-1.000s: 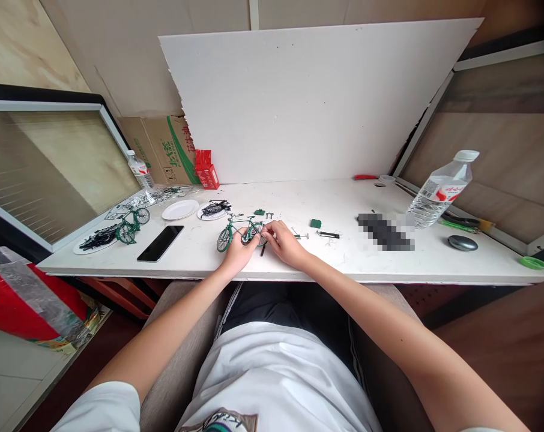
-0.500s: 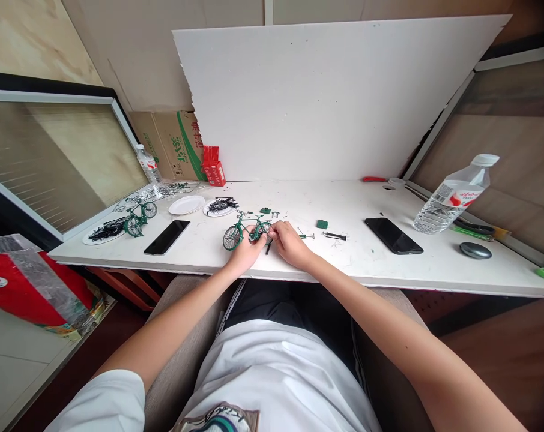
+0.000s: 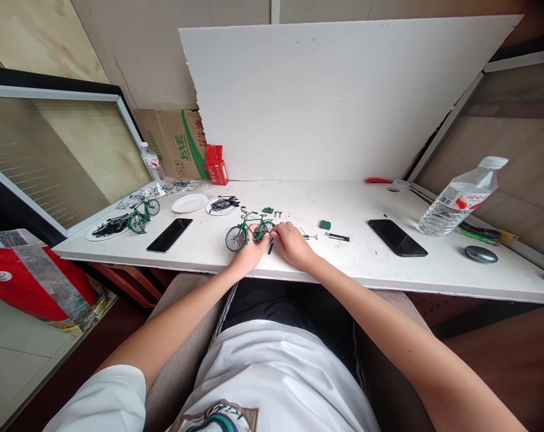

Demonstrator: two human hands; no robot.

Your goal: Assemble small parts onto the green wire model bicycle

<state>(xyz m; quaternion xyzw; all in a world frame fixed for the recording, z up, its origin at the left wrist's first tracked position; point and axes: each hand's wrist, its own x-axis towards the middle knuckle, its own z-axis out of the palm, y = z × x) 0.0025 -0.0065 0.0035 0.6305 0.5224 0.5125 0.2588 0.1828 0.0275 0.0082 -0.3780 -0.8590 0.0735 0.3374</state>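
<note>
A green model bicycle (image 3: 237, 238) stands near the table's front edge, its front wheel toward the left. My left hand (image 3: 250, 255) is closed around its rear part from below. At the rear wheel, my right hand (image 3: 294, 245) has its fingers pinched together; whatever they hold is too small or hidden to make out. Between the hands lies a short dark piece (image 3: 271, 248). To the right are a green block-shaped part (image 3: 325, 224), a thin black tool (image 3: 337, 237) and a small green-and-silver part (image 3: 311, 237). More little green parts (image 3: 268, 210) lie behind the bicycle.
A second model bicycle (image 3: 138, 221) stands at left beside a plate of black parts (image 3: 92, 234). Two phones (image 3: 169, 234) (image 3: 397, 237) flank the work area. Other plates (image 3: 190, 203), a water bottle (image 3: 456, 201), a grey oval object (image 3: 481, 254) and a red box (image 3: 217, 171) are on the table.
The whole view has shifted slightly, so things appear a little further right. Both hands keep nearly the same pose at the bicycle's rear.
</note>
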